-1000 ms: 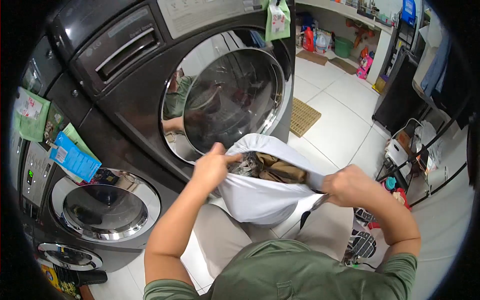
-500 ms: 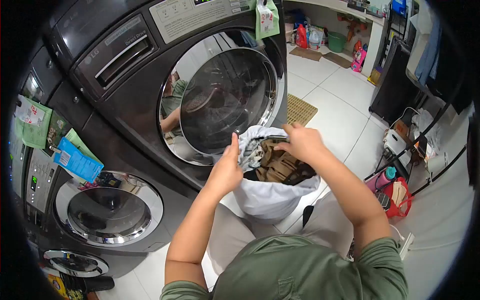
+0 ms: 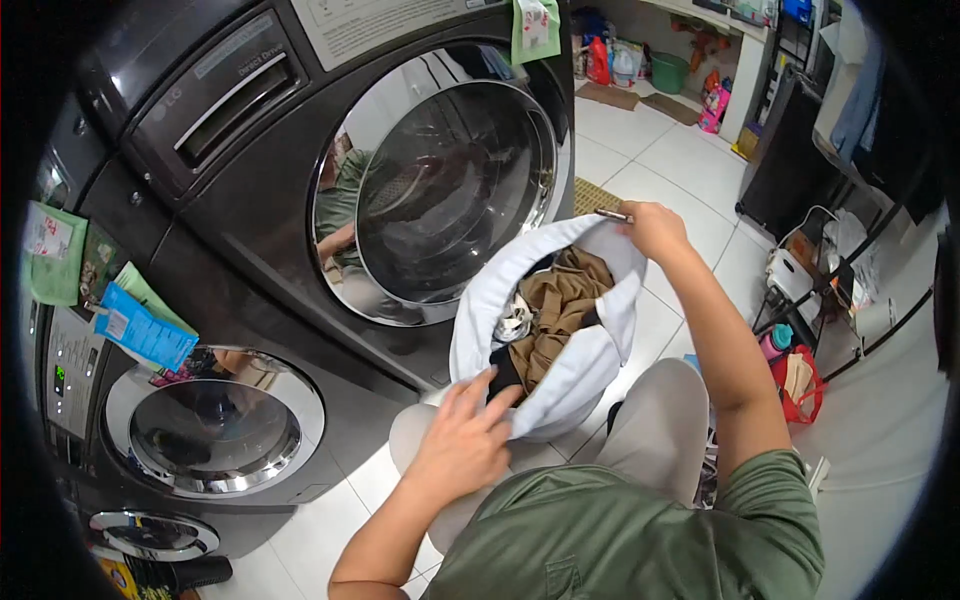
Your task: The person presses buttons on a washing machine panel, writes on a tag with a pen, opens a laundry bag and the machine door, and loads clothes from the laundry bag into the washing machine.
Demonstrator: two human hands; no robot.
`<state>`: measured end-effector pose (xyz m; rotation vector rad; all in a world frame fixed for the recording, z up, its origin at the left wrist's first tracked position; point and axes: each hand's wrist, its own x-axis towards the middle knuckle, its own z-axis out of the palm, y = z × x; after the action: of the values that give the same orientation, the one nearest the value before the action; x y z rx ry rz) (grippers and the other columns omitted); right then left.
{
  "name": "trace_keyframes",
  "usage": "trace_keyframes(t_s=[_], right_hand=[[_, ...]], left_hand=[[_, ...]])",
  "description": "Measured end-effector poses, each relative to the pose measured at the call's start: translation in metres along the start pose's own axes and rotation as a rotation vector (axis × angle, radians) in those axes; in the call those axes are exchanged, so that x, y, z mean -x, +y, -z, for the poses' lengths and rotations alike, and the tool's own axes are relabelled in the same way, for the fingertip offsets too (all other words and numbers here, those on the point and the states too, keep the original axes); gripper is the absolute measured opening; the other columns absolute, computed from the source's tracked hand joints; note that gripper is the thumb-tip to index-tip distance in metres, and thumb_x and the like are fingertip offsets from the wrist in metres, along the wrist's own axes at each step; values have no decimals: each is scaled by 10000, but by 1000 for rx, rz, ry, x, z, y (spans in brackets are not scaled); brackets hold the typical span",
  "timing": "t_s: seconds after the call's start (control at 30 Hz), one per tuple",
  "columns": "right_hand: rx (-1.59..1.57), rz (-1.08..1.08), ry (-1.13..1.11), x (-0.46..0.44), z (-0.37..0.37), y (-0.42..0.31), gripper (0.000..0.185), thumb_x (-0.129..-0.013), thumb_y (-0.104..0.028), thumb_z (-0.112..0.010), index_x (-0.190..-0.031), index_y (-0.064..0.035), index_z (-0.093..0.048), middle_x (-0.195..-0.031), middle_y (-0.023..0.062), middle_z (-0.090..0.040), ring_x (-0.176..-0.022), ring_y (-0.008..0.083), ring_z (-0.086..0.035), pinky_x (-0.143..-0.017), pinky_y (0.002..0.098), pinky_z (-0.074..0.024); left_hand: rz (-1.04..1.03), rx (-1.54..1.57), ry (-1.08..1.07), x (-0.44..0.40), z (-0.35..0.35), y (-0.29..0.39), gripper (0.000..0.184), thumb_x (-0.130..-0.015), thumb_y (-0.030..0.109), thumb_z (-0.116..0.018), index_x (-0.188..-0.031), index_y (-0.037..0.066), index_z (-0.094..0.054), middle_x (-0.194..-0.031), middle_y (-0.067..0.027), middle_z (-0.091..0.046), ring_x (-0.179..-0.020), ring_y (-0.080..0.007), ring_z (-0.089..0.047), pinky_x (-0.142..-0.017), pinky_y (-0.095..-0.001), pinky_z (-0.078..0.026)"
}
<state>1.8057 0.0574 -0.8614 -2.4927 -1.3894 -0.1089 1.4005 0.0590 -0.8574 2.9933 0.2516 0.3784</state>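
A white cloth laundry bag stands between my knees with its mouth wide. Inside lie brown clothes, a black-and-white patterned cloth and some black cloth. My right hand is closed at the bag's far right rim. A thin, dark-edged item sticks out by its fingers; its kind cannot be made out. At the near left rim, my left hand has its fingers spread, the tips over the rim and the black cloth.
A black front-load washer with a shut round door stands right in front of the bag. Lower left is another round machine door. A red bag and a black suitcase stand at the right.
The bag's mouth has spread wider and tilted toward me, showing more clothes. My right hand has moved up and right with the rim; my left hand has dropped to the near rim.
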Motion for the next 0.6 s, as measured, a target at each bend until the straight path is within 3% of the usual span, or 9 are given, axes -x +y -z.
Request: trace_keyframes(t_s=[0.07,0.13,0.2,0.27,0.33,0.37,0.4,0.5,0.6], right_hand=[[-183,22,21,36,30,3,282,-878,-344,-647,-1009,-95,-648,-886,186,-682,-879,348,-663,-727,423,-514],[-357,-15,56,90,30,23,306,-916,-349,-614,-1027,-64,-599,-830,198,-643,-824,360,-638,-702,416,-489],[-464,-182,62,157,26,55,293,-951,-300,-576,-1009,-13,-556,-725,207,-551,-689,352,-558,-656,401,-452],[-460,-254,125,246,-14,101,261,-934,-252,-575,-945,8,-559,-706,159,-547,-657,270,-537,-625,383,-438],[-503,-521,-163,352,-55,129,281,-868,-249,-648,-819,26,-621,-719,131,-584,-658,208,-541,-615,370,-447],[-560,-726,-370,399,-64,127,282,-830,-252,-684,-816,29,-665,-736,156,-625,-669,224,-586,-630,374,-465],[-488,-680,-326,444,-78,124,295,-801,-253,-712,-922,16,-702,-756,183,-664,-679,252,-631,-645,379,-484],[-491,-1107,-480,531,-119,115,263,-733,-195,-770,-885,15,-724,-857,199,-703,-822,299,-694,-721,384,-529],[0,-710,-877,612,-209,154,279,-725,-229,-769,-878,-1,-719,-913,172,-714,-831,326,-694,-743,417,-536]], left_hand=[[7,338,199,-28,-22,8,431,-814,217,-671,-1188,19,-594,-1125,-201,-602,-950,-336,-625,-813,-389,-505],[482,684,115,-47,-60,21,394,-839,225,-655,-1155,1,-583,-998,-194,-615,-910,-354,-611,-787,-421,-486],[10,216,-98,-59,-91,20,194,-816,140,-620,-963,13,-629,-824,-159,-559,-769,-345,-566,-676,-457,-446],[-222,245,81,-52,-103,36,140,-790,129,-614,-875,25,-653,-772,-147,-558,-715,-343,-559,-637,-435,-452],[-101,368,4,-50,-84,34,158,-806,158,-662,-874,16,-649,-863,-123,-592,-837,-315,-578,-728,-430,-462],[-19,460,-15,-56,-72,24,180,-806,171,-680,-886,13,-649,-906,-125,-598,-881,-307,-580,-756,-427,-462],[62,552,-34,-63,-62,12,202,-806,184,-697,-898,10,-649,-948,-126,-604,-925,-298,-583,-785,-424,-462],[324,378,424,-106,-52,-26,267,-793,186,-720,-983,14,-645,-966,-150,-614,-938,-350,-585,-831,-433,-472],[282,265,349,-119,-111,-57,255,-791,96,-638,-1036,27,-641,-952,-157,-632,-943,-378,-593,-846,-442,-480]])
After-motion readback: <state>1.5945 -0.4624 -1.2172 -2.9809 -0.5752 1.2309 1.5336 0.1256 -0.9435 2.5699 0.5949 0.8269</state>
